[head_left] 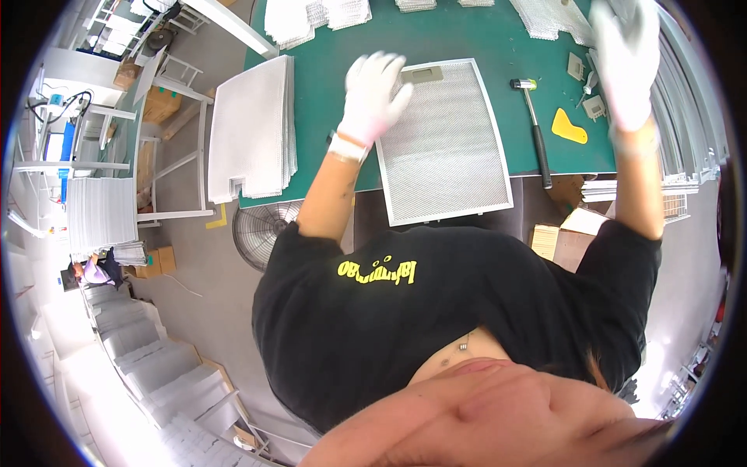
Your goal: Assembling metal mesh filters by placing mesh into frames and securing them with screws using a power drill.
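Note:
A framed metal mesh filter panel (445, 148) lies on the green table, its near end reaching past the table's front edge. A small grey latch plate (422, 75) sits at its far left corner. My left hand (373, 97), in a white glove, is at that corner with its fingers stretched out and the thumb over the mesh; firm contact is hard to judge. Off to the right, my right hand (629, 70), also gloved, is raised beside long metal frame strips (689, 101). Motion smears its fingers, so whether it holds anything cannot be told.
A mallet (535, 128) with a black handle and a yellow scraper (569, 127) lie right of the panel, near small grey latch pieces (594, 107). Mesh sheets (253, 128) are stacked at the left, with more (315, 17) along the far side. A floor fan (264, 233) stands below the table edge.

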The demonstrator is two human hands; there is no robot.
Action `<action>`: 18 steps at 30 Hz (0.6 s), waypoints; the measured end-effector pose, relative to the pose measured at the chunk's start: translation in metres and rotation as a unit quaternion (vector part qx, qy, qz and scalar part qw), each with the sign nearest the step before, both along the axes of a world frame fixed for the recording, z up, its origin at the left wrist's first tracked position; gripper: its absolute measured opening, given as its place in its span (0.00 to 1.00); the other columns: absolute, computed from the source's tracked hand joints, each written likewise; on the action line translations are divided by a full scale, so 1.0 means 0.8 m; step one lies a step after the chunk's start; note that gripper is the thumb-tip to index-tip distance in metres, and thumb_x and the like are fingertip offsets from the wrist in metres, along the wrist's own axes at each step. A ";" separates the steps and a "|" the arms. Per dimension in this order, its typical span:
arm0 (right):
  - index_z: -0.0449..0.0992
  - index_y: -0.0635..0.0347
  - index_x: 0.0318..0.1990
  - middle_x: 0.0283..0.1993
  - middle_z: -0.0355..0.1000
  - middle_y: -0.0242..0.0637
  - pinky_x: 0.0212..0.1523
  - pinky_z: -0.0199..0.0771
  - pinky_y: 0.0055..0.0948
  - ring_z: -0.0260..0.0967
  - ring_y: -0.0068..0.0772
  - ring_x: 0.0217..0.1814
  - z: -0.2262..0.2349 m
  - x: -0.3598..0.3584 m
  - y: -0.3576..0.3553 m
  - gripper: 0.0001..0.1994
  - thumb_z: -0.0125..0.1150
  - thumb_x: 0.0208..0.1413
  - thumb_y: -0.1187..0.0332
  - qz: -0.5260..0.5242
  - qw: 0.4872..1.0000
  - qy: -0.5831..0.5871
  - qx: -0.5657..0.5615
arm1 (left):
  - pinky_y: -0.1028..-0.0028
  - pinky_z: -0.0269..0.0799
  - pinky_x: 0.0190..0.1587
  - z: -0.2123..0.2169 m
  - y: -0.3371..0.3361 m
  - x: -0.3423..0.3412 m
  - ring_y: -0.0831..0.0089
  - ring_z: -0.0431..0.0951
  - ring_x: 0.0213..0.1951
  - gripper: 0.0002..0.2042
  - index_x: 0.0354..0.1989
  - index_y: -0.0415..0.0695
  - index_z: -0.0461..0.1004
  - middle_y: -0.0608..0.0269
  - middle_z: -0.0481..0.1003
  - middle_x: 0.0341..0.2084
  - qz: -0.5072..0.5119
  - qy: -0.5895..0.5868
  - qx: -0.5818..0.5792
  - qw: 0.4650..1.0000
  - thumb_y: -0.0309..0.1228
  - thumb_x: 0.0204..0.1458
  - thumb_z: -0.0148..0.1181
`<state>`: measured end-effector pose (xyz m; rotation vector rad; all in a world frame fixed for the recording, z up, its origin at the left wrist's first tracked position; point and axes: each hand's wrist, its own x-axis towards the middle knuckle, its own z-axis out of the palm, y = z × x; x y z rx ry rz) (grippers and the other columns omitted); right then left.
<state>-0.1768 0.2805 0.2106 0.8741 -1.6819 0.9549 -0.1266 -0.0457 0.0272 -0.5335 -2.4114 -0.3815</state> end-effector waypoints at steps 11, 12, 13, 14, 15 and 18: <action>0.53 0.59 0.71 0.48 0.68 0.55 0.46 0.76 0.48 0.72 0.58 0.44 -0.299 0.033 0.058 0.31 0.52 0.61 0.70 -0.190 0.798 -0.458 0.343 | 0.67 0.71 0.56 -0.140 0.019 0.298 0.63 0.76 0.49 0.17 0.54 0.34 0.71 0.53 0.76 0.48 0.125 -0.311 0.504 0.796 0.26 0.57 0.56; 0.52 0.57 0.72 0.48 0.68 0.55 0.45 0.77 0.48 0.72 0.60 0.43 -0.295 0.021 0.050 0.30 0.50 0.62 0.72 -0.130 0.843 -0.436 0.288 | 0.67 0.71 0.57 -0.152 0.033 0.303 0.64 0.76 0.50 0.19 0.57 0.34 0.69 0.54 0.75 0.50 0.123 -0.359 0.574 0.725 0.30 0.60 0.55; 0.52 0.57 0.72 0.48 0.68 0.55 0.45 0.77 0.48 0.72 0.60 0.43 -0.288 0.012 0.036 0.30 0.50 0.62 0.72 -0.126 0.843 -0.436 0.290 | 0.67 0.70 0.58 -0.158 0.040 0.303 0.66 0.76 0.51 0.21 0.60 0.35 0.67 0.55 0.75 0.52 0.104 -0.372 0.604 0.697 0.35 0.63 0.53; 0.52 0.55 0.72 0.48 0.68 0.55 0.47 0.75 0.48 0.71 0.60 0.45 -0.277 0.007 0.018 0.30 0.49 0.63 0.72 -0.105 0.837 -0.452 0.290 | 0.67 0.70 0.58 -0.165 0.044 0.305 0.67 0.76 0.51 0.23 0.62 0.35 0.65 0.55 0.74 0.54 0.083 -0.382 0.633 0.668 0.39 0.66 0.51; 0.53 0.53 0.73 0.48 0.68 0.55 0.49 0.73 0.47 0.70 0.61 0.47 -0.271 0.001 0.006 0.29 0.49 0.64 0.72 -0.083 0.831 -0.467 0.290 | 0.67 0.69 0.58 -0.191 0.042 0.310 0.69 0.76 0.51 0.25 0.64 0.37 0.64 0.56 0.72 0.56 0.070 -0.405 0.715 0.566 0.44 0.68 0.48; 0.51 0.51 0.73 0.48 0.68 0.54 0.49 0.73 0.48 0.70 0.61 0.47 -0.299 -0.016 0.017 0.30 0.48 0.64 0.72 -0.118 0.794 -0.471 0.366 | 0.67 0.69 0.58 -0.194 0.044 0.304 0.69 0.76 0.51 0.25 0.64 0.37 0.64 0.57 0.72 0.56 0.053 -0.425 0.731 0.532 0.44 0.68 0.48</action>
